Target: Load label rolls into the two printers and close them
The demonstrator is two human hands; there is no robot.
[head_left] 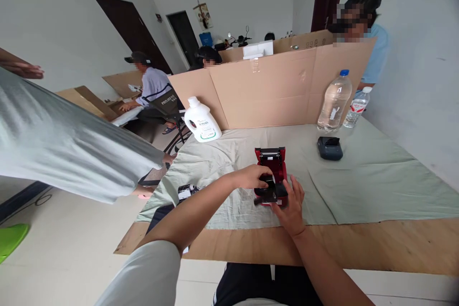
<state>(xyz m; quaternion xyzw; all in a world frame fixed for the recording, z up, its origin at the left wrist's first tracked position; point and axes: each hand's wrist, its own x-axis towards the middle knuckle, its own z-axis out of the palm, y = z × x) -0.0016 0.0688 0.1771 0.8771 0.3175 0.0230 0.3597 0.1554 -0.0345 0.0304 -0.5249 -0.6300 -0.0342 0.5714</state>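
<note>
A small red and black printer (280,165) stands on the cloth in front of me, its lid swung up at the back. My left hand (256,177) reaches into it from the left with fingers bent together; what they pinch is hidden. Just under those fingers is a black flap-like part (267,196), with a bit of white beside it. Along the printer's near right side, my right hand (292,208) grips the body, thumb in front and fingers on the side. Left of my forearm lies a black and white cylindrical item (185,192).
A cardboard partition (265,93) closes the table's back. Before it stand a white jug (202,122), a large clear bottle (334,103) and a smaller bottle (357,107). A dark printer-like device (330,148) sits to the right. A person (64,138) stands close on the left; others sit beyond.
</note>
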